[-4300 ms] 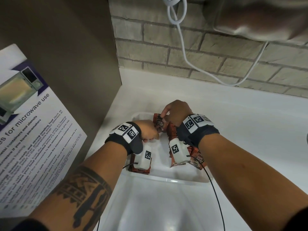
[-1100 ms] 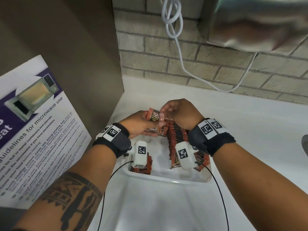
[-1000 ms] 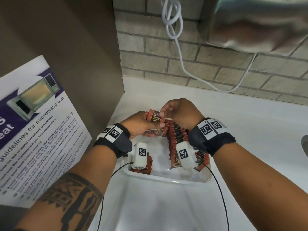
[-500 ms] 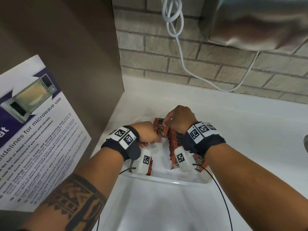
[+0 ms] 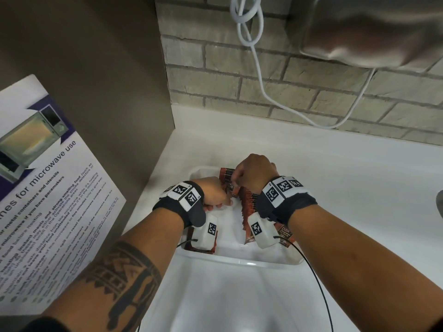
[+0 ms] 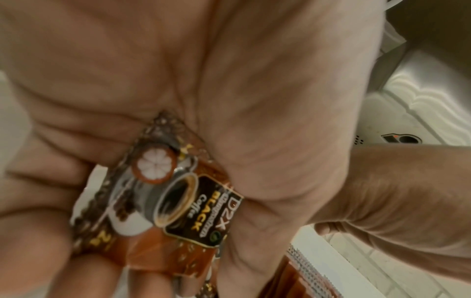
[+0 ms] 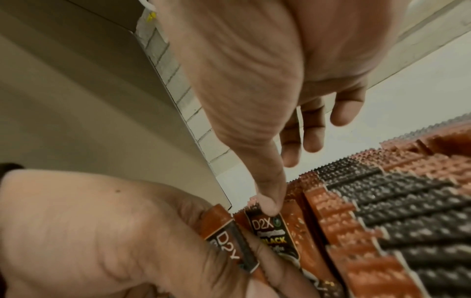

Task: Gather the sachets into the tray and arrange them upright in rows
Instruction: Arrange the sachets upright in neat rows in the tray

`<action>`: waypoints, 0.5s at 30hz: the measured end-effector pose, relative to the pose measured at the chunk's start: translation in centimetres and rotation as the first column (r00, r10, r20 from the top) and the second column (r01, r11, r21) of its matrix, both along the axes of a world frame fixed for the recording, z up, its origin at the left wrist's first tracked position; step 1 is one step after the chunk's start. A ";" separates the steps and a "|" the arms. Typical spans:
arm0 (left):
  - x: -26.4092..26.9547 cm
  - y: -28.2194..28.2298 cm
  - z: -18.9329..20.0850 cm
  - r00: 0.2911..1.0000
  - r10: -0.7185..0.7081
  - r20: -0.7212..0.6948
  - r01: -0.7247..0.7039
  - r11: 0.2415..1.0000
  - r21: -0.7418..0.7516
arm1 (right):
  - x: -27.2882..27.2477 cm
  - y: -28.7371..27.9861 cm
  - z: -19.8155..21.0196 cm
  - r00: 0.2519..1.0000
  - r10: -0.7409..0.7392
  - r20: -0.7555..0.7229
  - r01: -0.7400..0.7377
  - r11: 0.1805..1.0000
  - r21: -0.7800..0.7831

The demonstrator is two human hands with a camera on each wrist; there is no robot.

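Note:
A white tray sits on the white counter. A row of orange-brown coffee sachets stands upright along its right side, with serrated tops in the right wrist view. My left hand is low in the tray and grips a small bundle of sachets. My right hand is at the far end of the row. Its thumb presses the top edge of one upright sachet beside the row. The finger behind that sachet is hidden.
More sachets lie at the tray's near left corner under my wrist camera, and others at the near right. A microwave poster and brown panel stand left. A white cable hangs on the brick wall.
Both hands came down from above the tray into it. My right hand carried one sachet from the left hand's bundle to the far end of the row.

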State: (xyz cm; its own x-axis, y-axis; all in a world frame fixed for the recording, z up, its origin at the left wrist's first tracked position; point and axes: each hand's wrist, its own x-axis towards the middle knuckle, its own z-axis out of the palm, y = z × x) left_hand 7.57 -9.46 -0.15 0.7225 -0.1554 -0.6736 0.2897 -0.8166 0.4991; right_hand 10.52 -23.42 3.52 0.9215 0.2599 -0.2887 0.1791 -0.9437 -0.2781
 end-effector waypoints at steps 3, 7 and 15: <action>0.1 0.0 -0.1 1.000 -0.001 -0.004 0.001 1.000 -0.002 | 0.0 -0.3 0.3 1.000 -0.024 -0.012 0.025 0.997 0.072; 0.0 0.0 -0.3 1.000 0.006 -0.005 -0.006 1.000 -0.010 | -0.3 -0.5 0.5 0.999 -0.037 -0.006 0.038 0.992 0.119; -0.8 0.2 0.3 0.997 0.068 -0.043 -0.071 0.996 -0.062 | -0.3 -1.3 1.1 0.998 -0.043 0.039 0.035 0.982 0.184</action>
State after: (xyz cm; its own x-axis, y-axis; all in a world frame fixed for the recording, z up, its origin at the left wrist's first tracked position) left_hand 6.76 -9.21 0.19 0.7052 -0.1490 -0.6931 0.3657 -0.7612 0.5357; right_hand 10.18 -24.67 4.62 0.9424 0.2683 -0.1996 0.1586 -0.8841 -0.4395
